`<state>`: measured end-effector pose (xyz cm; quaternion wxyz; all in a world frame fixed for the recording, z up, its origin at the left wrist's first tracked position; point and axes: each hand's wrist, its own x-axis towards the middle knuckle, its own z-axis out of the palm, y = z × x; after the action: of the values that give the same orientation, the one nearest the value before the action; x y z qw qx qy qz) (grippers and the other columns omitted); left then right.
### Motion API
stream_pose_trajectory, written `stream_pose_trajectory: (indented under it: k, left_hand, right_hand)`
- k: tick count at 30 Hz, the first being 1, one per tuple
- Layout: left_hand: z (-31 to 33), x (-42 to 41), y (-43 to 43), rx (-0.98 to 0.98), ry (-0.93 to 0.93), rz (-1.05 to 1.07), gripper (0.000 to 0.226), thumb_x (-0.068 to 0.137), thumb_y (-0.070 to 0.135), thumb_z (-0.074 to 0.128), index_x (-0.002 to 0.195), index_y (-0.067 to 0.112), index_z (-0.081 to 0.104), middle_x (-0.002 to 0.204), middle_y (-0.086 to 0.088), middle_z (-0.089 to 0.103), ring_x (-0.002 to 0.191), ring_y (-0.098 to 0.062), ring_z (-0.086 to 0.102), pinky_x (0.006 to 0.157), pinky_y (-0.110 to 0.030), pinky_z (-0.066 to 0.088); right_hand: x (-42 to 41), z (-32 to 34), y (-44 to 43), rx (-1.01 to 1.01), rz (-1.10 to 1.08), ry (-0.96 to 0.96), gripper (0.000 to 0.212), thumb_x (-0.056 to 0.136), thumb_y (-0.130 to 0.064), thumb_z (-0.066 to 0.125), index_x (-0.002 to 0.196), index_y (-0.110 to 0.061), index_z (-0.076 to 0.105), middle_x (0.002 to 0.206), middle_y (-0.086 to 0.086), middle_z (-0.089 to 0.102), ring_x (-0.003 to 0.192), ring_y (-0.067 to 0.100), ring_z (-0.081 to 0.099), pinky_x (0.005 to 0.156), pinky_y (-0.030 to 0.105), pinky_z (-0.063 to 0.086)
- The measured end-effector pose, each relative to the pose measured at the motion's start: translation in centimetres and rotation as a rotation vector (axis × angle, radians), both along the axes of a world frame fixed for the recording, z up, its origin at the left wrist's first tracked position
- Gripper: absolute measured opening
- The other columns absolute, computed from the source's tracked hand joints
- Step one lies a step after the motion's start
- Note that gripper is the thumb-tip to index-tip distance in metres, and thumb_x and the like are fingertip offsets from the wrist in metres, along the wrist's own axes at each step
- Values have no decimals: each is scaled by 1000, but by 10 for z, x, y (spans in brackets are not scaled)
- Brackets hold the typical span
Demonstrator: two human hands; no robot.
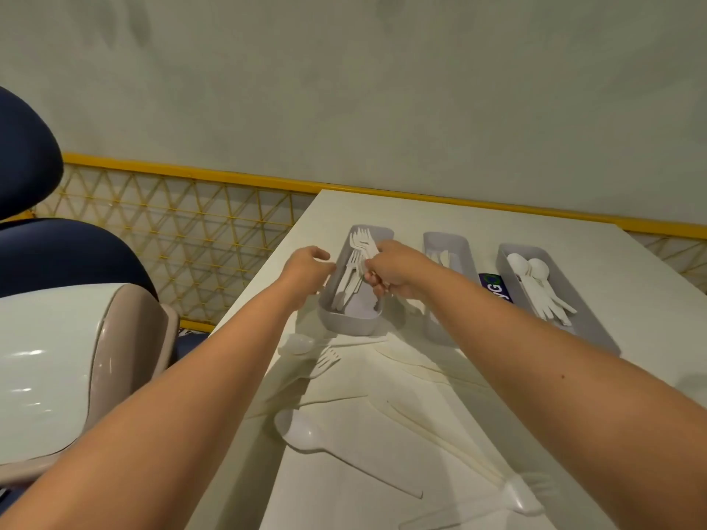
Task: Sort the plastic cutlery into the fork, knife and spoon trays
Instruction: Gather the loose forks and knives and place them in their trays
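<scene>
**Right hand holds forks over the left tray**

The right hand [394, 269] pinches a bunch of white plastic forks [362, 242] between thumb and curled fingers, tines pointing away from the person. It holds them just above the long grey plastic tray [346, 326] that lies between the two hands. Under the right hand's knuckles, more white forks [349, 279] lie lengthwise in that tray. The left hand [306, 267] sits at the tray's left wall with fingers curled narrow. Whether it grips the wall or only touches it cannot be told.

Just to the right of the right hand stands a second grey tray [447, 239], partly hidden by the right forearm, with pale cutlery inside too faint to name. Further right, a third grey tray [509, 251] holds white plastic spoons [535, 285]. A purple printed card [493, 289] lies between these two trays.

Nearer the person than both hands, between the forearms, unsorted white cutlery lies on the white table [421, 210]: a loose fork [326, 362], a small spoon [298, 344] and a larger spoon [302, 434]. Well to the left of the left arm stands a dark blue chair [23, 154]
</scene>
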<state>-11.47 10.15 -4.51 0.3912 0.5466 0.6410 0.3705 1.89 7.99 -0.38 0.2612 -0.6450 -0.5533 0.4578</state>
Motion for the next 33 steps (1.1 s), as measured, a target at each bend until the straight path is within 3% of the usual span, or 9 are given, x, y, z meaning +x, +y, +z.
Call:
stream_pose_trajectory:
  k: [3,8,12,16,18,22,25,29,33]
  left_hand:
    - [-7,-3,5,-83,106,-99,37,91,7,54,128,9,51,108,-11,56,90,-24,52,57,-23,42]
    - [-11,-8,10,-84,110,-146,40,91,5,56,130,10,52,113,-16,61,87,-27,57,66,-28,51]
    - [-13,-11,10,-77,78,-165,40,91,5,57,130,9,51,114,-18,61,89,-28,58,74,-33,54]
    - [-14,-12,9,-75,71,-170,41,91,5,57,131,9,51,112,-18,61,89,-29,59,83,-39,54]
    - [-13,-11,8,-70,67,-172,41,91,4,56,131,9,50,106,-15,59,87,-29,59,83,-40,54]
    - [-12,-10,4,-65,64,-177,41,91,7,56,132,9,50,104,-13,59,86,-27,59,69,-32,53]
    - [-11,-11,1,-34,91,-152,39,93,16,56,130,10,50,102,-9,58,85,-26,57,64,-29,49]
    - [-6,-25,-8,45,181,-98,17,93,26,54,105,14,57,90,-4,54,65,-15,49,55,-25,39]
    - [-2,-48,-26,-78,388,-105,22,86,32,65,91,12,57,78,0,54,64,-15,49,53,-25,37]
  right_hand:
    - [-9,-5,22,-51,-49,-39,31,93,13,23,75,-2,44,62,11,37,50,15,31,45,21,29]
    - [-19,-16,46,6,6,-201,31,94,5,38,123,6,50,66,8,41,56,15,41,53,24,38]
    - [-31,-20,55,-41,57,-431,19,95,1,40,111,1,51,71,12,46,67,22,51,65,23,44]
    - [-37,-21,56,14,109,-714,37,98,-9,39,134,-2,44,129,17,53,124,30,48,88,30,39]
    - [-37,-17,52,46,151,-787,39,100,-13,36,138,-4,41,141,14,45,133,29,41,102,32,37]
    - [-33,-4,39,104,205,-851,39,100,-13,35,138,-5,40,135,13,48,132,27,41,85,30,31]
    - [-32,4,30,128,206,-785,35,99,-10,39,132,-2,47,97,11,51,106,23,51,79,24,33]
    - [-30,10,14,128,280,-683,31,94,-8,51,124,-1,53,110,18,64,94,27,66,79,29,55]
    - [-26,16,-18,203,360,-589,23,93,-12,53,113,-4,60,103,18,68,79,23,65,60,25,53]
